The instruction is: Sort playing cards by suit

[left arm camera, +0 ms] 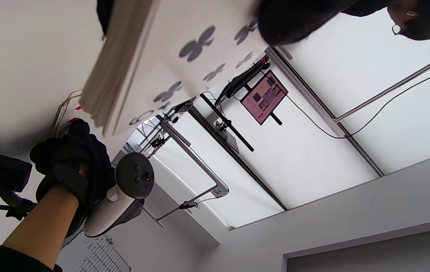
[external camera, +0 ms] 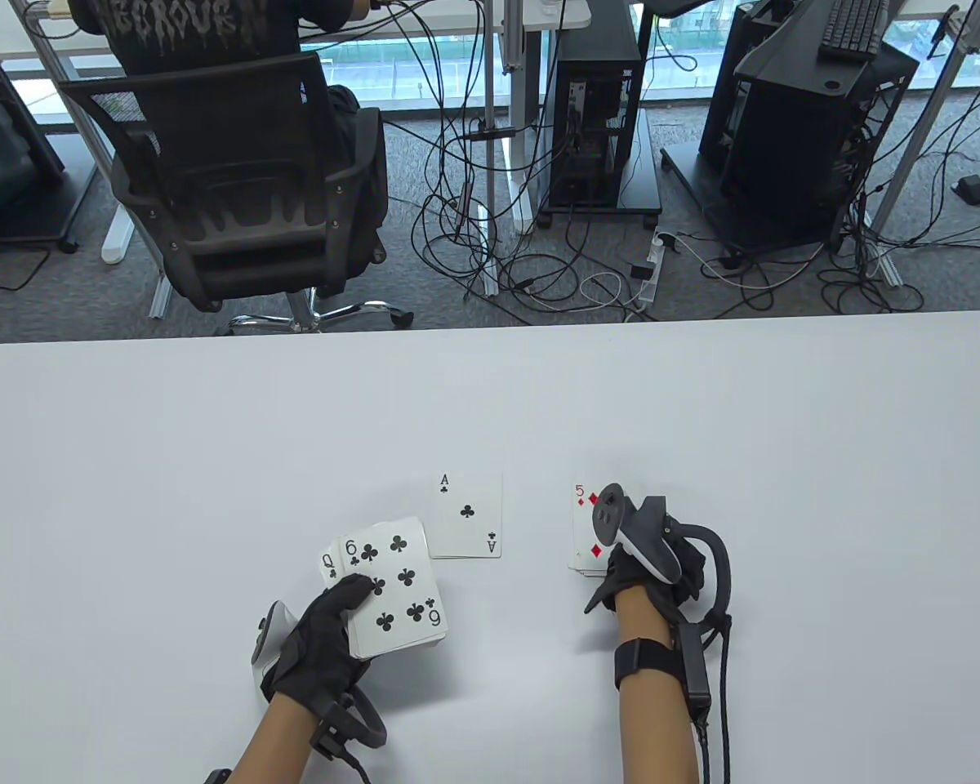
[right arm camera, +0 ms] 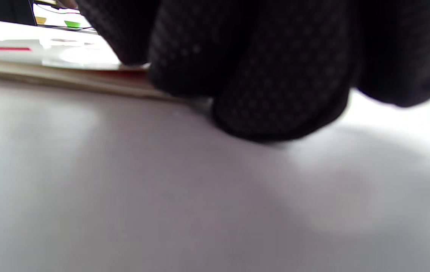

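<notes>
Beyond the white table [external camera: 212,425] a person in a black printed shirt [external camera: 188,24] sits with their back turned in a black mesh office chair [external camera: 237,180] on a chrome wheeled base. To the right of the chair, black and white cables [external camera: 490,237] sprawl over the grey carpet around a white power strip [external camera: 657,257]. An open-sided black computer tower [external camera: 596,122] stands on a low black stand, and further right a second black case [external camera: 808,139] sits under a keyboard [external camera: 853,28]. In the left wrist view a monitor [left arm camera: 264,97] on an arm shows a pinkish screen against bright windows
</notes>
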`<state>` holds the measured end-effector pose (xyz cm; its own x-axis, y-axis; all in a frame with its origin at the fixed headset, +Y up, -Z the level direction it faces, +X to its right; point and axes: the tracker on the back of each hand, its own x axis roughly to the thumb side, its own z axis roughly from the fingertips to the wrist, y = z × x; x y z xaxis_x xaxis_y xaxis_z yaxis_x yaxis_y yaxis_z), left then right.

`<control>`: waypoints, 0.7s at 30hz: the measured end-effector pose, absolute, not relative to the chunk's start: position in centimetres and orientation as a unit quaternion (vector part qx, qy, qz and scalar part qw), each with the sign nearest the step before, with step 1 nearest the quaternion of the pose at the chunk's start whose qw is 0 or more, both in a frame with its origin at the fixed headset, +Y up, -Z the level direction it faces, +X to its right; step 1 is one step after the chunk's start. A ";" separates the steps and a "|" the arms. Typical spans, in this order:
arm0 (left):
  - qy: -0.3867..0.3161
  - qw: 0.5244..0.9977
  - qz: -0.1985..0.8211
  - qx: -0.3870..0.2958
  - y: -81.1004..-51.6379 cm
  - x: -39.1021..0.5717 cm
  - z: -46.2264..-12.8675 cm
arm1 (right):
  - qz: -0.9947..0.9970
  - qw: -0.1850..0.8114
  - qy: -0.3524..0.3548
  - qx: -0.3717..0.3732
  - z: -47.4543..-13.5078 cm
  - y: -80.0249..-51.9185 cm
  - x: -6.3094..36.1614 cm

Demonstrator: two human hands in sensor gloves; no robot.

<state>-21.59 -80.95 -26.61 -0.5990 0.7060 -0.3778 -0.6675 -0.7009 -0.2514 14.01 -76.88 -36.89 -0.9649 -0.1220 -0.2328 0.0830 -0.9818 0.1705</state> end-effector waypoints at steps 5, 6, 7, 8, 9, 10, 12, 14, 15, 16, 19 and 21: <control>-0.045 0.383 0.894 -0.228 -80.9 -21.6 -26.7 | -0.991 0.064 -0.044 0.113 -36.8 -75.3 13.8; -0.046 0.383 0.894 -0.228 -80.9 -21.6 -26.7 | -0.993 0.052 -0.029 0.100 -36.7 -74.6 13.5; -0.046 0.383 0.894 -0.227 -80.9 -21.6 -26.7 | -0.995 0.041 -0.018 0.085 -36.7 -74.1 13.2; -0.046 0.384 0.894 -0.228 -80.9 -21.6 -26.7 | -0.998 0.022 0.001 0.065 -36.5 -73.4 12.6; -0.046 0.384 0.894 -0.228 -80.9 -21.6 -26.7 | -0.999 0.006 0.011 0.050 -36.4 -72.9 12.1; -0.045 0.384 0.894 -0.228 -81.0 -21.6 -26.7 | -0.999 -0.029 0.027 0.020 -36.1 -72.3 11.1; -0.044 0.384 0.894 -0.228 -81.0 -21.6 -26.7 | -0.993 -0.107 0.038 -0.037 -35.3 -71.5 9.2; -0.043 0.385 0.893 -0.227 -80.9 -21.6 -26.7 | -0.975 -0.197 0.041 -0.091 -34.1 -71.1 7.1; -0.044 0.386 0.893 -0.227 -81.0 -21.6 -26.7 | -0.961 -0.246 0.035 -0.121 -33.4 -71.0 5.7; -0.044 0.386 0.893 -0.227 -81.0 -21.7 -26.7 | -0.948 -0.283 0.026 -0.145 -32.6 -71.0 4.4; -0.043 0.385 0.894 -0.226 -81.0 -21.6 -26.7 | -0.920 -0.337 0.002 -0.199 -31.1 -71.3 1.8; -0.042 0.385 0.894 -0.226 -81.0 -21.6 -26.6 | -0.903 -0.363 -0.008 -0.231 -30.1 -71.5 0.3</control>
